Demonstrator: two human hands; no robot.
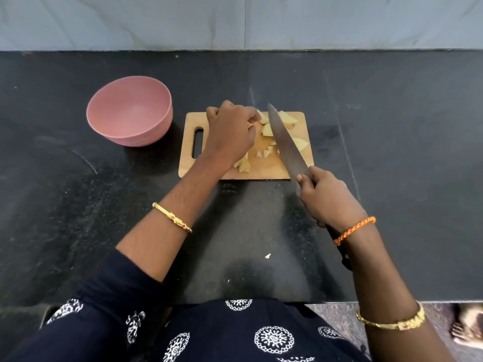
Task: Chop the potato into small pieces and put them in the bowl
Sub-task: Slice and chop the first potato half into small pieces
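A small wooden cutting board [264, 169] lies on the black counter, with several pale yellow potato pieces [268, 130] scattered over it. My left hand [231, 131] rests on the board, its fingers curled on a potato piece at its far edge. My right hand [328, 198] grips the handle of a large kitchen knife [286, 145], whose blade slants across the board's right half, tip pointing away from me. An empty pink bowl [130, 111] stands to the left of the board, apart from it.
The black stone counter [392, 152] runs to a grey tiled wall [235, 22] at the back. A small potato scrap [268, 256] lies on the counter near my body. The counter's front edge is at my waist; a foot [467, 325] shows on the floor at lower right.
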